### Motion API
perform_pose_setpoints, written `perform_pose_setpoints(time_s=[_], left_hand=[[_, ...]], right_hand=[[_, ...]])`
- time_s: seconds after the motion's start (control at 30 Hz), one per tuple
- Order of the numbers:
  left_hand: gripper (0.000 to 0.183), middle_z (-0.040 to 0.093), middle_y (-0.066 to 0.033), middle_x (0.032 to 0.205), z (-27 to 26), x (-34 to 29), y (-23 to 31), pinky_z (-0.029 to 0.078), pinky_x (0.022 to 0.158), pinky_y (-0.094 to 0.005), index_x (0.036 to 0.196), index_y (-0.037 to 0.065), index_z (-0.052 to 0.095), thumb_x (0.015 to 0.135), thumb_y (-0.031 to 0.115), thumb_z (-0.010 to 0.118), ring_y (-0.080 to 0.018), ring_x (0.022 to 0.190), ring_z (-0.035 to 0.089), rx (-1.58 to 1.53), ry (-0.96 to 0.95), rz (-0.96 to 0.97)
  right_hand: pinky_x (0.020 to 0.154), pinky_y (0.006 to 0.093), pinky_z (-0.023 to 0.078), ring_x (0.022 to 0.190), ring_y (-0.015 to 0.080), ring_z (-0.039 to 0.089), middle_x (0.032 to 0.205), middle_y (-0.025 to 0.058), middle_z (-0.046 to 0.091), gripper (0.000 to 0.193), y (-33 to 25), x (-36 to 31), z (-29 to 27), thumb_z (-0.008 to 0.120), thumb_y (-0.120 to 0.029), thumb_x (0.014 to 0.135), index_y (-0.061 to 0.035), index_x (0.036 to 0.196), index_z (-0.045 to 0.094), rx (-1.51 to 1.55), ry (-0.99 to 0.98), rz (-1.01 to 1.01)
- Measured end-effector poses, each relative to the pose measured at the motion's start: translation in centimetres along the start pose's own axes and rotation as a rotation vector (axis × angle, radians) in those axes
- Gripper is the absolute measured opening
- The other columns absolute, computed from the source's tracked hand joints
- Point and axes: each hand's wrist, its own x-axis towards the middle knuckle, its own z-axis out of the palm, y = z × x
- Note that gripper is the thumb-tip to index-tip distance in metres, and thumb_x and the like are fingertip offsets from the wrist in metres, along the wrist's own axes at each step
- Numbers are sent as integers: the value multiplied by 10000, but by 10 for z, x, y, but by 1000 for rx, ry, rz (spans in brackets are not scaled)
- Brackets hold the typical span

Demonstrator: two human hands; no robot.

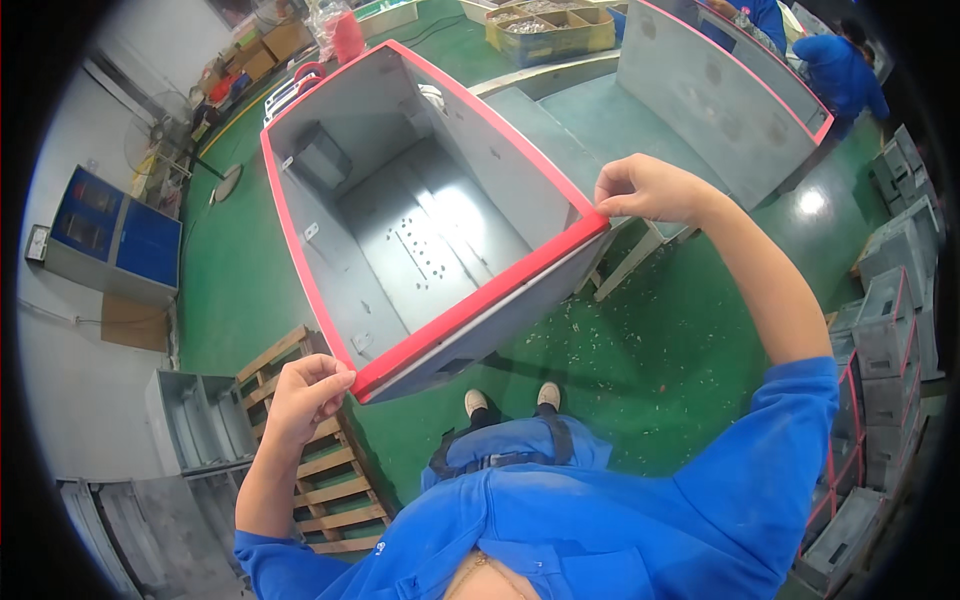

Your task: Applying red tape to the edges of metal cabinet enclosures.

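Left hand [305, 400] and right hand [655, 190] pinch red edging [480, 303] on a grey box [400, 210].
At eight o'clock, left fingertips close on one corner; at two, the right's grip another; the box sits toward eleven. Uneven pull could wrinkle the edging or peel it loose.

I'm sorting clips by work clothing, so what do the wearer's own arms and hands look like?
The left sleeve and right sleeve are plain bright blue cloth, loose and creased, ending around the elbow. Below them the forearms are bare. The left hand and right hand wear no gloves; no watch or cable shows.
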Motion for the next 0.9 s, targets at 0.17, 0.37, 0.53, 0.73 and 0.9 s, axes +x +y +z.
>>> perform_pose_setpoints(time_s=[0.17,0.37,0.53,0.73,0.9], left_hand=[[124,525,0,588,1,0,-1,270,386,-146,717,26,556,733,88,663,-32,456,433,5,4,0],[123,526,0,587,1,1,-2,276,394,-150,705,26,555,724,79,664,-32,459,430,-1,-1,-1],[121,530,-2,593,1,1,-3,282,409,-153,699,24,553,716,67,665,-32,465,426,-6,-1,11],[116,531,-1,596,1,1,-6,281,413,-156,694,21,554,715,58,662,-31,469,418,-30,-12,23],[111,535,-4,600,-1,2,-7,280,410,-157,699,17,557,715,54,660,-30,466,414,-44,-19,25]], right_hand=[[745,267,410,798,132,538,792,50,598,135,4,2,0,591,-151,761,-19,791,588,8,-34,3],[741,258,410,776,122,543,769,38,602,116,6,8,-1,593,-138,754,-24,774,586,7,-59,4],[720,247,408,752,106,537,741,26,599,108,3,7,-2,593,-136,753,-29,757,581,42,-67,32],[821,300,409,885,199,564,870,106,626,165,4,7,-4,600,-159,725,-20,814,612,53,-100,47],[817,297,413,876,197,567,865,108,628,161,1,5,-4,601,-150,718,-18,809,612,48,-92,43]])
